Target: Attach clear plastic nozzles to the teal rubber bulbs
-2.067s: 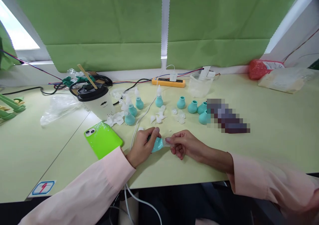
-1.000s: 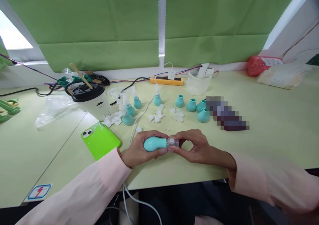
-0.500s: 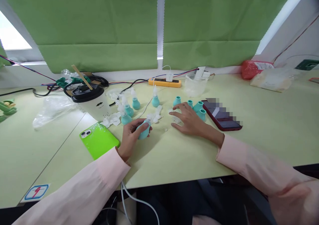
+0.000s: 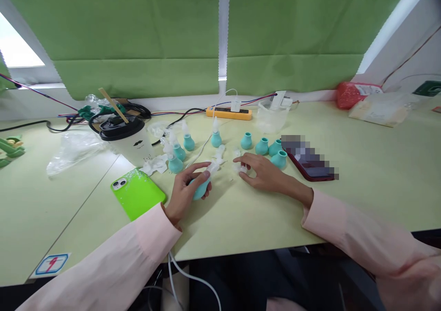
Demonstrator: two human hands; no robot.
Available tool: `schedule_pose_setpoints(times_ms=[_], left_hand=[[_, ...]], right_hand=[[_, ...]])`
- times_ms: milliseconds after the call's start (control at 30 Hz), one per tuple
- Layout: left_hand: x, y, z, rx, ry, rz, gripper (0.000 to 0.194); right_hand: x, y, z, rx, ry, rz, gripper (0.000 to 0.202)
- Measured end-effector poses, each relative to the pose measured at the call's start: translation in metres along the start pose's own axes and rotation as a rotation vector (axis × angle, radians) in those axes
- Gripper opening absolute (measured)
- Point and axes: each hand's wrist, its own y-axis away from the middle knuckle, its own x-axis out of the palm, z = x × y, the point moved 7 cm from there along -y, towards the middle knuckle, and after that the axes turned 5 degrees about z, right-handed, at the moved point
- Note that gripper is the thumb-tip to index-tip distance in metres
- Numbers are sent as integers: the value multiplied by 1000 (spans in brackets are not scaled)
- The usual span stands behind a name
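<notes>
My left hand point(image 4: 188, 189) is wrapped round a teal bulb point(image 4: 200, 190) with a clear nozzle tilted up to the right. My right hand point(image 4: 260, 171) has its fingertips pinched at small clear pieces point(image 4: 241, 167) on the table. Behind my right hand are several open-topped teal bulbs point(image 4: 246, 141) without nozzles. Left of centre, several teal bulbs with clear nozzles stand upright, among them one point(image 4: 216, 138) and another point(image 4: 188, 142). Clear and whitish bits point(image 4: 219, 154) lie between my hands.
Left are a green phone point(image 4: 138, 194), a lidded cup point(image 4: 132, 148) and clear plastic bags point(image 4: 81, 150). A dark phone point(image 4: 308, 159) lies right. A clear tub point(image 4: 272, 118), power strip point(image 4: 229, 113) and red package point(image 4: 356, 95) are at the back.
My right hand has lowered slightly and its fingers have closed toward the clear pieces, uncovering more of the open bulbs. The nozzle on the bulb in my left hand shows more.
</notes>
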Motion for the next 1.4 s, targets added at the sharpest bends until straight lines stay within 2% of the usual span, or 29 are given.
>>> schedule_pose_setpoints(times_ms=[133,200,300,500,667,767,900,1000,1067,1167,1267,1333,1400], left_hand=[[-12,-1,-2,49,11,-146,36],[-14,-1,-2,67,16,-178,35],[-13,-1,-3,86,6,-180,32],[-13,1,-8,130,-110,-211,33],[-8,2,-9,136,-266,-155,33],[-7,2,-9,131,-294,-152,35],[-8,1,-7,115,-294,-157,31],[-6,0,-4,68,-336,-126,30],[-4,0,-3,41,-371,-100,32],[-1,0,-1,13,-417,-73,34],[1,0,1,-2,-469,-51,34],[3,1,0,11,-492,-33,33],[4,2,0,30,-509,-17,33]], right_hand=[[7,-1,2,10,111,-7,26],[7,-2,3,13,138,-48,26],[6,-3,10,-20,132,-90,31],[26,-14,30,-98,186,46,51],[34,-28,36,-162,171,89,44],[32,-31,35,-190,159,22,30],[26,-30,30,-215,92,-123,21],[17,-26,29,-207,-60,-256,13],[6,-22,25,-129,-276,-382,9],[-4,-14,11,60,-782,-480,33],[1,-10,6,192,-1195,-363,23],[3,-7,7,229,-1324,-269,17],[5,-3,8,251,-1367,-201,19]])
